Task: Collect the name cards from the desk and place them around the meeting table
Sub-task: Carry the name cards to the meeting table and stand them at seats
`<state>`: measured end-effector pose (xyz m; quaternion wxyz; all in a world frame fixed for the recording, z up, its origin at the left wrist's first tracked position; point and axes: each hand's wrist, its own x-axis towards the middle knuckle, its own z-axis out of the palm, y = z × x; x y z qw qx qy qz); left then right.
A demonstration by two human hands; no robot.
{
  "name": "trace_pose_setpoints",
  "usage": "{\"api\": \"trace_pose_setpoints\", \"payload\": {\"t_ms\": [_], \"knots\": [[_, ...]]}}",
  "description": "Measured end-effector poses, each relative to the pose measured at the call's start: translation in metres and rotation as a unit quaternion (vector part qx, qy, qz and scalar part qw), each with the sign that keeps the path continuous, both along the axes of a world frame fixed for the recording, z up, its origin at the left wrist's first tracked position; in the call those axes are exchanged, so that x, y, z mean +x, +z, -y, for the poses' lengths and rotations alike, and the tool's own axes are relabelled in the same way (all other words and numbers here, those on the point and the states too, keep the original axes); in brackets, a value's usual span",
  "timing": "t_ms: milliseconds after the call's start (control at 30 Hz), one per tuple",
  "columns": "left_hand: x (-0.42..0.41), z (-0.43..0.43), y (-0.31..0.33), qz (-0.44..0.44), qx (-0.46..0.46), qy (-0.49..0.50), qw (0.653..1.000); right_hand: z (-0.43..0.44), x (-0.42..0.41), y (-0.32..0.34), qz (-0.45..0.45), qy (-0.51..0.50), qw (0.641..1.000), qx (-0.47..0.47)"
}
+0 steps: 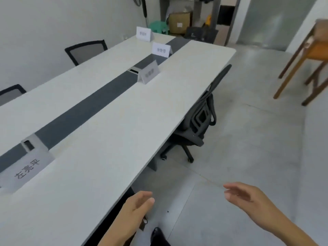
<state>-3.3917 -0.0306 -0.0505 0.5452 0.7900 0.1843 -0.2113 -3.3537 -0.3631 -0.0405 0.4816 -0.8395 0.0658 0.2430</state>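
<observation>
**Inspector:** Your left grip and right grip are slack and carry nothing, just off the smooth white surface.

**Operator:** The cards?

**Inspector:** Four tent-folded cards stand along its dark centre strip, the nearest name card beside you. Placing looks well advanced. Next, you likely fetch any remainder from the wooden desk.
</observation>
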Motion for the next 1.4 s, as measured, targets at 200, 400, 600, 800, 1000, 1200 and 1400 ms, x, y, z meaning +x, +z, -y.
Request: {"api": "trace_pose_setpoints", "payload": {"t_ms": [200,400,600,800,1000,1200,1400], "knots": [[0.097,0.083,0.017,0.031,0.006,-0.098,0.995,0.092,0.021,0.003,0.005,-0.153,0.988,0.032],[0.212,0.16,0.003,0.024,0.0,-0.156,0.987,0.167,0.096,-0.004,0.01,-0.256,0.966,0.035],[0.358,0.254,0.019,0.024,-0.025,-0.218,0.975,0.237,0.192,0.024,0.05,-0.327,0.943,0.044],[0.481,0.356,0.042,0.054,-0.029,-0.291,0.955,0.311,0.264,0.025,0.048,-0.374,0.925,0.057],[0.578,0.461,0.014,0.033,-0.019,-0.298,0.954,0.422,0.36,0.003,0.037,-0.389,0.919,0.056],[0.679,0.565,0.016,0.028,-0.014,-0.267,0.963,0.541,0.491,0.013,0.034,-0.348,0.936,0.053],[0.776,0.633,0.023,0.033,-0.038,-0.198,0.979,0.622,0.638,0.027,0.051,-0.277,0.958,0.057]]}}
